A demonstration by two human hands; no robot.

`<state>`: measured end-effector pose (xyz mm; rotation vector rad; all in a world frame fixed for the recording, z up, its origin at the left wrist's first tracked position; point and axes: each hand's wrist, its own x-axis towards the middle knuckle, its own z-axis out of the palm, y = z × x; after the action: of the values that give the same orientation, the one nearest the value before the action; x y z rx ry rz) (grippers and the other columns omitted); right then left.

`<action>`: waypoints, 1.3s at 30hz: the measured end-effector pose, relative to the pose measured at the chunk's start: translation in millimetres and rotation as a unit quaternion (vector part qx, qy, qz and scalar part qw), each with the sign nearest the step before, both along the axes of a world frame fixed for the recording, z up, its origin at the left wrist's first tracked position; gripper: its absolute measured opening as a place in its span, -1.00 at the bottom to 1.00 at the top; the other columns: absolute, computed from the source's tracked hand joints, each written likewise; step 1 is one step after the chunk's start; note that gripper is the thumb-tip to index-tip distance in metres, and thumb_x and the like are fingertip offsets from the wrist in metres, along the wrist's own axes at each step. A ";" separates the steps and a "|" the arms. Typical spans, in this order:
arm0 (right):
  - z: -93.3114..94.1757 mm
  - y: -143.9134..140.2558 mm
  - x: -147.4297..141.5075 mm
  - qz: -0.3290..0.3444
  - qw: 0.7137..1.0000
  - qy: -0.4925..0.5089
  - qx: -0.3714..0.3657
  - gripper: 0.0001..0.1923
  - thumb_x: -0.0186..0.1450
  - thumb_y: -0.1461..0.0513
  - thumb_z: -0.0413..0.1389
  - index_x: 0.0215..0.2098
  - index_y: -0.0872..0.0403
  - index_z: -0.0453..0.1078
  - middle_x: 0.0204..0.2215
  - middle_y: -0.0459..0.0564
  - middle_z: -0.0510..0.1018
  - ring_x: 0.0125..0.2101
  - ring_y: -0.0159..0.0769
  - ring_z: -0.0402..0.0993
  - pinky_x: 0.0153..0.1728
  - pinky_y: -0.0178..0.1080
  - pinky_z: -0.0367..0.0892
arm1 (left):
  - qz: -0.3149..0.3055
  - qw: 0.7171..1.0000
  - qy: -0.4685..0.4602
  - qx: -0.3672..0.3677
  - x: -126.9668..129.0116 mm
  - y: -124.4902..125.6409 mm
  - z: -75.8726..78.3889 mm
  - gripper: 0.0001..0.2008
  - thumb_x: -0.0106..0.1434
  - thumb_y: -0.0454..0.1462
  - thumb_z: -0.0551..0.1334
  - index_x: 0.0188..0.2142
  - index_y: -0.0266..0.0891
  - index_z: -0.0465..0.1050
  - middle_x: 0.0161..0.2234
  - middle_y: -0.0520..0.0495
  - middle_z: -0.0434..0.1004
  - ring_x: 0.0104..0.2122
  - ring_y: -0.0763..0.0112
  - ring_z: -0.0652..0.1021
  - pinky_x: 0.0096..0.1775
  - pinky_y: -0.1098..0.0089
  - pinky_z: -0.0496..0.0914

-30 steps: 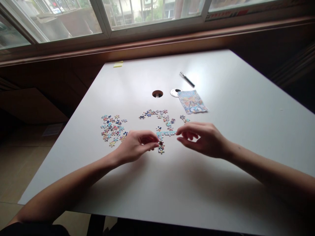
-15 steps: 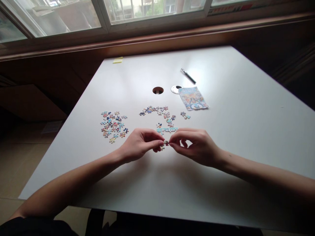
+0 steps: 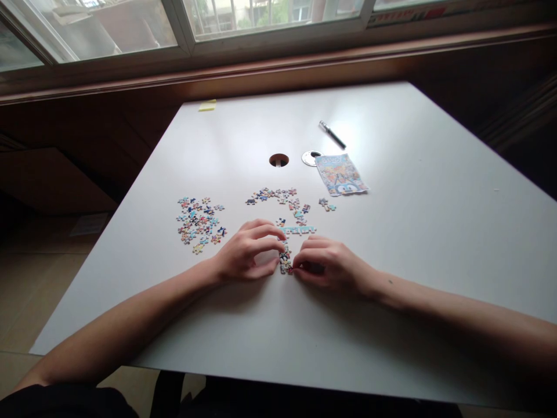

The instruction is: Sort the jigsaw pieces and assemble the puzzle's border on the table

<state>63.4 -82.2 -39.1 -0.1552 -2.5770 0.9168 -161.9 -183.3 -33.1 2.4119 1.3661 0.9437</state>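
A narrow joined section of jigsaw puzzle (image 3: pixel 285 261) lies on the table between my hands, running down from a light-blue joined row (image 3: pixel 300 230). My left hand (image 3: pixel 252 252) rests at its left side, fingers curved and apart, the thumb tip close to its lower part. At the lower right end of the section, my right hand (image 3: pixel 326 261) pinches a small reddish puzzle piece (image 3: pixel 290 270) between thumb and fingers. Whether that piece is joined to its neighbours is too small to tell. My left fingers partly cover the top of the section.
Loose puzzle pieces (image 3: pixel 200 220) lie heaped at the left. More pieces (image 3: pixel 272 194) form an arc beyond my hands. A picture sheet (image 3: pixel 342 174), a pen (image 3: pixel 332 134), a round metal cover (image 3: pixel 311 158) and a table hole (image 3: pixel 279 160) are farther back. A yellow note (image 3: pixel 208 105) sits at the far edge.
Both hands have come down toward me and the puzzle piece is now at the section's lower end. My left fingers have spread from their pinch, uncovering more of the section.
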 end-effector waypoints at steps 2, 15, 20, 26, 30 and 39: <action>0.0 -0.2 -0.2 -0.002 1.000 0.004 0.002 -0.91 0.30 0.32 0.16 -0.35 0.08 0.51 -0.46 -0.02 0.53 -0.39 -0.33 0.41 -0.32 -0.29 0.35 | -0.009 1.000 0.017 -0.006 0.7 -0.1 -2.0 -0.83 0.26 -0.31 0.26 -0.13 -0.14 0.50 -0.02 -0.09 0.57 0.06 0.20 0.48 0.13 0.17 0.36; 0.2 -0.1 -0.7 -0.004 1.000 -0.008 0.003 -0.89 0.31 0.32 0.13 -0.38 0.08 0.44 -0.46 -0.02 0.51 -0.40 -0.31 0.38 -0.32 -0.26 0.32 | -0.024 0.999 0.026 -0.030 1.8 3.3 -3.6 -0.86 0.30 -0.24 0.27 -0.14 -0.14 0.49 -0.03 -0.08 0.56 0.04 0.21 0.48 0.13 0.17 0.37; -0.7 -0.5 -0.9 -0.002 1.000 -0.003 0.009 -0.89 0.31 0.32 0.13 -0.39 0.08 0.42 -0.47 -0.03 0.47 -0.40 -0.32 0.35 -0.31 -0.27 0.31 | -0.046 0.997 0.034 -0.060 1.3 1.5 3.5 -0.74 0.20 -0.29 0.25 -0.09 -0.14 0.46 0.03 -0.12 0.51 0.08 0.15 0.45 0.16 0.11 0.33; -2.7 -0.3 -0.4 -0.002 1.000 -0.009 0.009 -0.89 0.30 0.33 0.13 -0.40 0.07 0.40 -0.46 -0.04 0.48 -0.38 -0.32 0.35 -0.29 -0.27 0.31 | -0.026 0.997 0.065 -0.046 2.7 1.8 -0.1 -0.82 0.28 -0.21 0.25 -0.12 -0.14 0.45 0.01 -0.09 0.52 0.08 0.16 0.44 0.13 0.14 0.33; -2.7 0.2 -0.5 0.000 1.000 -0.010 0.010 -0.90 0.30 0.33 0.13 -0.39 0.07 0.39 -0.45 -0.04 0.47 -0.37 -0.31 0.35 -0.28 -0.27 0.31 | -0.024 0.995 0.087 -0.035 3.1 2.5 -3.4 -0.84 0.32 -0.17 0.24 -0.13 -0.14 0.44 0.02 -0.09 0.51 0.08 0.17 0.44 0.12 0.16 0.34; -1.2 0.3 -0.8 0.006 1.000 -0.008 0.024 -0.89 0.31 0.32 0.11 -0.39 0.07 0.38 -0.45 -0.03 0.47 -0.38 -0.30 0.34 -0.29 -0.24 0.34 | -0.021 0.991 0.125 -0.048 4.5 2.2 0.9 -0.82 0.32 -0.15 0.23 -0.13 -0.14 0.41 0.06 -0.11 0.47 0.10 0.12 0.40 0.10 0.14 0.34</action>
<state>62.5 -81.9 -40.3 -0.1345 -2.6139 0.8614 -157.4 -181.0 -32.2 2.5417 1.3968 0.5654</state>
